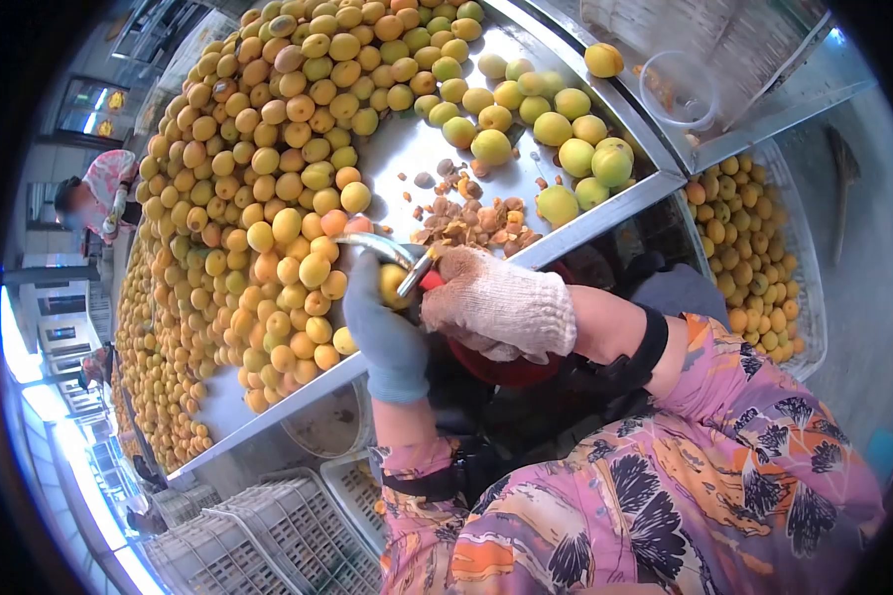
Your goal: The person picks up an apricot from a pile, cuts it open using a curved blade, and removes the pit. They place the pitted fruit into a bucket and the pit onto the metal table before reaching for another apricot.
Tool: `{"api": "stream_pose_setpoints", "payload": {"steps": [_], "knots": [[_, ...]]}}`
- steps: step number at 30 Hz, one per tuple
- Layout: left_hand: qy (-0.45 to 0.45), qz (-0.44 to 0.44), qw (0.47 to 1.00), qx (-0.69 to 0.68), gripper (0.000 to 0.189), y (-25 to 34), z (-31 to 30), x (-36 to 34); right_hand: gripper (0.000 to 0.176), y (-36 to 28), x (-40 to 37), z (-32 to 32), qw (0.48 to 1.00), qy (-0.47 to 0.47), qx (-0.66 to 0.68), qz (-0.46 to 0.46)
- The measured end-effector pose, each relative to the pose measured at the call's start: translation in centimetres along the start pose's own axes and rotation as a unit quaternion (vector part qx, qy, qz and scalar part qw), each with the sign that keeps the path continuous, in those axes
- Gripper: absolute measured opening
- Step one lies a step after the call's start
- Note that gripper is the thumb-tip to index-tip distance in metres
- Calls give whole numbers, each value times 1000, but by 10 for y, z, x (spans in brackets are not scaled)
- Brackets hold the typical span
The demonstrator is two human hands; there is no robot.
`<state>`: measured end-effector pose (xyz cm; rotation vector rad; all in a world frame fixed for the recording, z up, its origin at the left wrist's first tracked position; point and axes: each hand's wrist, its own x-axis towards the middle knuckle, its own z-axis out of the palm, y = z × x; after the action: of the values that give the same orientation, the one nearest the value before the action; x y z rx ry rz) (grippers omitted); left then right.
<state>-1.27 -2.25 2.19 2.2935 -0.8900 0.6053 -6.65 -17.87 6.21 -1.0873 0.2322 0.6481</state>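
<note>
My left hand (385, 332), in a grey-blue glove, is closed around a yellow apricot (394, 284) at the edge of the metal table. In a white knit glove with brown stains, my right hand (501, 302) grips a plier-like metal tool (372, 244) with a curved silver end and a bit of red handle showing. The tool's metal ends reach over the apricot and my left fingers. Just beyond my hands, a heap of brown apricot pits and scraps (476, 224) lies on the tabletop. Piled apricots (283, 268) come right up to my left hand.
The metal table (392, 159) has a raised rim. Greener apricots (556, 129) lie at its right corner. A crate of apricots (749, 258) stands at right, below a clear plastic cup (678, 91). Plastic crates (258, 540) stand lower left. Another person (109, 188) is at far left.
</note>
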Motion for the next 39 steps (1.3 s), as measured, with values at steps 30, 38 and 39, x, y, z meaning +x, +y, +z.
{"api": "stream_pose_setpoints", "payload": {"steps": [30,38,39], "knots": [[81,-308,701,-638,53,22,1,17,66,14,9,19,848,237,-414,-231],[61,-292,734,-611,52,19,4,13,57,17,14,17,857,227,-375,-272],[59,-286,720,-629,51,19,4,14,57,17,15,16,857,227,-375,-272]]}}
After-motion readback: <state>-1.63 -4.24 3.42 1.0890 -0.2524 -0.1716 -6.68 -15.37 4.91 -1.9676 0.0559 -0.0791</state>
